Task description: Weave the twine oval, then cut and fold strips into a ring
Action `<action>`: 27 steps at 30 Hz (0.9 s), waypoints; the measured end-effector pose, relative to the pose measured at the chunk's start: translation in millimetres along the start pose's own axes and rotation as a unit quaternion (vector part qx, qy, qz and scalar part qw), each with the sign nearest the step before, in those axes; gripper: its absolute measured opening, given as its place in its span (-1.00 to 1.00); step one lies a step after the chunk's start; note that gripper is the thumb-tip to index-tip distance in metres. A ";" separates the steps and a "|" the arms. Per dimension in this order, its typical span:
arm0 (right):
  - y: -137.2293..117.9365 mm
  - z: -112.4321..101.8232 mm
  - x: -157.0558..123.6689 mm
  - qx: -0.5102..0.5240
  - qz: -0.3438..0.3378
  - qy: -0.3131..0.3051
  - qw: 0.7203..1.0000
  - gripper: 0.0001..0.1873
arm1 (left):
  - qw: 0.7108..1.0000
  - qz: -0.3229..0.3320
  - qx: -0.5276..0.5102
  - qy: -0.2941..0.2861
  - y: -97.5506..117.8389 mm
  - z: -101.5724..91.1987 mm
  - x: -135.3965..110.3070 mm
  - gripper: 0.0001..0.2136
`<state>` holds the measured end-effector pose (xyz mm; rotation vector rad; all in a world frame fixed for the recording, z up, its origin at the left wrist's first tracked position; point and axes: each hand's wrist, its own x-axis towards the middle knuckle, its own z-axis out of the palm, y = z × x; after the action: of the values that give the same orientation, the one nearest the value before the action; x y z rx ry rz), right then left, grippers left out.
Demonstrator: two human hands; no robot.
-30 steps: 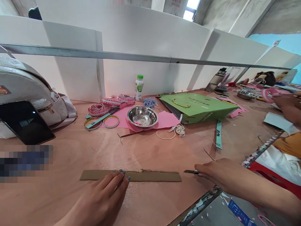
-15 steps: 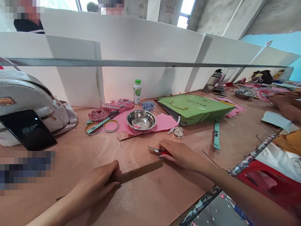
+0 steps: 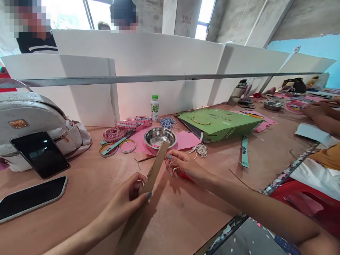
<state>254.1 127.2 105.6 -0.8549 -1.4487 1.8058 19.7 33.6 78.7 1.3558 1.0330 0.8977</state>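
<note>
My left hand [image 3: 134, 198] is closed around a long brown cardboard strip [image 3: 155, 168], thumb on its near face. The strip stands tilted off the table, its upper end in front of a steel bowl [image 3: 162, 132]. Just right of the strip, my right hand [image 3: 183, 164] has curled fingers, the fingertips close to the strip's edge. Under its palm shows a bit of a red-handled cutter [image 3: 185, 176]; the blade is mostly hidden by the fingers. Pink scraps lie in the bowl, which rests on pink paper [image 3: 187, 140].
A silver backpack [image 3: 34, 120] and two phones, one a phone [image 3: 34, 198] lying flat, are at left. Rolls of tape [image 3: 127, 146], white cord [image 3: 202, 149], a bottle [image 3: 154, 108] and a green box [image 3: 223, 122] stand behind. Another person's hands [image 3: 322, 113] are at far right.
The strip has been lifted from lying flat and swung to point away from me. My right hand has shifted slightly left, its fingers more visible. The view has tilted up.
</note>
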 end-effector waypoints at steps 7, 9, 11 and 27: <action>21.7 11.3 9.2 0.101 0.014 0.042 0.994 -0.59 | 0.990 -0.014 -0.086 -0.112 -5.3 14.4 35.9 -0.71; 25.8 11.9 8.9 0.104 0.018 0.021 0.994 -0.62 | 0.994 0.034 -0.086 -0.058 -2.6 10.3 51.1 -0.73; 29.2 11.9 9.3 0.100 0.024 -0.002 0.995 -0.62 | 0.993 0.046 -0.104 -0.015 3.6 6.4 66.5 -0.72; 49.5 3.0 63.5 0.073 -0.069 0.003 0.995 -0.54 | 0.954 0.031 -0.292 -0.063 -13.6 -7.7 108.0 -0.79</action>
<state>211.0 169.3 52.1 -0.6696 -1.3192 1.7777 45.9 137.7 59.0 0.9296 0.5600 1.0463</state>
